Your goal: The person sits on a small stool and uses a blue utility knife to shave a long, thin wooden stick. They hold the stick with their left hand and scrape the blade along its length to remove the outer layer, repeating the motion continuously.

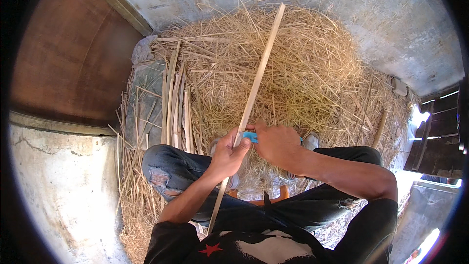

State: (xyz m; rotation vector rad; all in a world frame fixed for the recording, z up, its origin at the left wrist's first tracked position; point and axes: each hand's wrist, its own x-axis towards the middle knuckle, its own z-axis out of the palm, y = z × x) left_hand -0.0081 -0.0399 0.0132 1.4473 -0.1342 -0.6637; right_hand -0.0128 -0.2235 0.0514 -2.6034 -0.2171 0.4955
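A long, pale bamboo strip (261, 71) slants from far right of the middle down toward my lap. My left hand (228, 156) is closed around its lower part, with the thumb lying along it. The strip's near end passes below the hand, over my left leg. My right hand (279, 145) is closed around a blue tool (250, 137), whose blue end touches or nearly touches the strip just beside my left fingers. Most of this tool is hidden in my fist, so its exact kind is unclear.
A heap of thin shavings (303, 54) covers the floor ahead. Several longer strips (176, 102) lie at the left, near a grey slab (149, 102). A brown panel (78, 49) and worn walls (391, 19) surround the place. An orange seat (282, 194) shows between my legs.
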